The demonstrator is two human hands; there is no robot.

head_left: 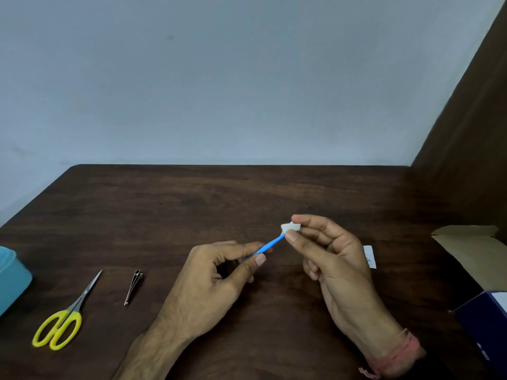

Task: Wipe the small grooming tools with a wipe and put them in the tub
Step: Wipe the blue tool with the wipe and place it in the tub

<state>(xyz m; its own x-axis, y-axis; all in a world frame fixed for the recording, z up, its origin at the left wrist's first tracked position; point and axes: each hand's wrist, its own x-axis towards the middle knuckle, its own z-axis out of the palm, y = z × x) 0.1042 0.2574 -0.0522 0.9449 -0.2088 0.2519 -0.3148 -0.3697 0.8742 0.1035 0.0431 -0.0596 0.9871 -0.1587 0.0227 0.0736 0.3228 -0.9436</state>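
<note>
The left hand (216, 272) pinches the blue tool (270, 244) by its handle, steadying it. The right hand (329, 250) pinches the folded wipe (290, 227) around the tip beyond the left fingertips, probably to clean it

Both forearms are bare, with no sleeves in view. The left hand (211, 278) wears nothing. The right hand (333, 256) has a pinkish-red thread band (395, 357) tied around its wrist, loose ends hanging off.

table (192, 204): dark matt wood grain | scissors (64, 316): shiny metal, yellow plastic | tub (12, 281): translucent blue plastic
</note>
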